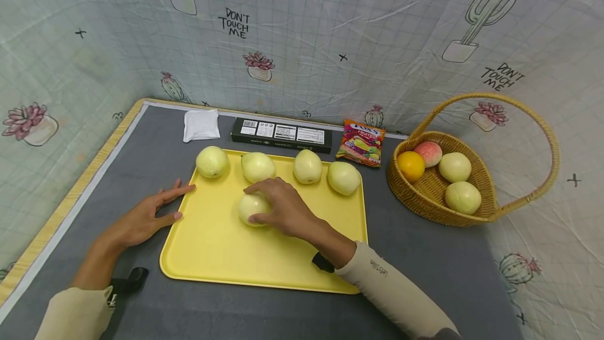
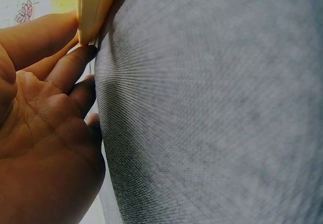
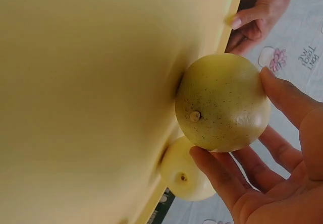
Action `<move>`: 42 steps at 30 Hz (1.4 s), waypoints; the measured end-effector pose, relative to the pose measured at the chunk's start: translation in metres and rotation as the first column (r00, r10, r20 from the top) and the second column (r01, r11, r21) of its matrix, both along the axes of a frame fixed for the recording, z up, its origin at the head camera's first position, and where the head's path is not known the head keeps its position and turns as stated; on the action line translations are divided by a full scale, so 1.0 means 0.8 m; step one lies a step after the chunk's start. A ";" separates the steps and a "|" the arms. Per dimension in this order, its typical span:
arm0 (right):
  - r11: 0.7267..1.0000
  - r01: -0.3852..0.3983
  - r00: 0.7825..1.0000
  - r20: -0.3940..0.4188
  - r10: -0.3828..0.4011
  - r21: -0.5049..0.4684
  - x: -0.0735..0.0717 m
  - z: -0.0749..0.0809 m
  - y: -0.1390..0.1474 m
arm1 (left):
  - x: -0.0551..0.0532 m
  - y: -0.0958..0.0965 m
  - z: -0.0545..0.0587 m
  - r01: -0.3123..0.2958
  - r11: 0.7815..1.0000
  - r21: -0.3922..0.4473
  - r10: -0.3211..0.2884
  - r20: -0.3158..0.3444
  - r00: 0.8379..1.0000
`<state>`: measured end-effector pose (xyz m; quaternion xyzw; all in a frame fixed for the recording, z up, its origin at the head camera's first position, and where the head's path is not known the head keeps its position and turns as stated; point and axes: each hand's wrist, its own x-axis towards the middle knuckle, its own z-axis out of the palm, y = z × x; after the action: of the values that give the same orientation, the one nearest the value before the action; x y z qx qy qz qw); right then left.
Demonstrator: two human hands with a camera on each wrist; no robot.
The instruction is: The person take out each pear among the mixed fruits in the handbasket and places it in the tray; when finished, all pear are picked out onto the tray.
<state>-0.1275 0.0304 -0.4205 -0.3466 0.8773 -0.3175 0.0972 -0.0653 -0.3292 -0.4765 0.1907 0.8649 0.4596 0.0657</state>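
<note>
On the yellow tray (image 1: 212, 256), my right hand (image 1: 289, 208) grips a round, pale yellow-green pear (image 1: 251, 206) near the tray's middle. The right wrist view shows thumb and fingers around the pear (image 3: 222, 103), its stubby stem facing the camera. Along the tray's far side stand a pear (image 1: 212, 162) at the left corner, another pear (image 1: 258, 167) beside it, a third pear (image 1: 308, 167) and one more pear (image 1: 343, 178) at the right. My left hand (image 1: 137, 220) touches the tray's left rim with its fingers extended; in its wrist view the fingertips meet the tray edge (image 2: 93, 12).
A wicker basket (image 1: 410, 198) with a tall handle stands right of the tray, holding an orange (image 1: 411, 166), a peach (image 1: 428, 154) and two pale fruits (image 1: 455, 167). Behind the tray lie a white tissue packet (image 1: 201, 125), a black box (image 1: 281, 134) and a candy bag (image 1: 361, 142).
</note>
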 end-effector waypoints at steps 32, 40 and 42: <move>0.973 0.106 0.984 -0.121 -0.133 -0.205 0.004 0.033 0.055 | -0.002 0.000 0.003 0.000 1.000 -0.016 0.000 -0.011 1.000; 0.944 0.183 0.948 -0.207 -0.243 -0.273 -0.003 0.049 0.102 | -0.002 -0.002 0.001 0.003 1.000 -0.023 -0.004 -0.036 0.999; 0.932 0.202 0.936 -0.222 -0.275 -0.302 -0.005 0.052 0.114 | -0.002 -0.002 0.000 0.005 1.000 -0.022 -0.006 -0.044 0.999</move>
<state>-0.1319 0.1220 -0.3792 -0.2855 0.8656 -0.3970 -0.1074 -0.0667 -0.3307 -0.4761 0.2024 0.8706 0.4457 0.0502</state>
